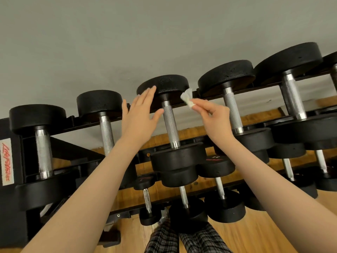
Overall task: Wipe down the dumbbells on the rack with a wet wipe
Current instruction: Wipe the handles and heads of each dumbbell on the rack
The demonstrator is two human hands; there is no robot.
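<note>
A black dumbbell rack (255,89) with several tiers is seen from above, set against a grey wall (91,42) on a wooden floor (264,234). Five black dumbbells with knurled metal handles are carried on the top tier. The middle dumbbell (168,114) is flanked by both hands. The left hand (139,115) is held with its fingers straight and spread apart, the fingertips laid against the rim of the far head of that dumbbell and the thumb close to its handle. A small crumpled white wet wipe (187,99) is pinched between the thumb and fingers of the right hand (213,118); the wipe is held just beside the right edge of the same far head, though contact cannot be told. Smaller dumbbells are stored on the lower tiers. Plaid trousers (186,240) are seen below.
</note>
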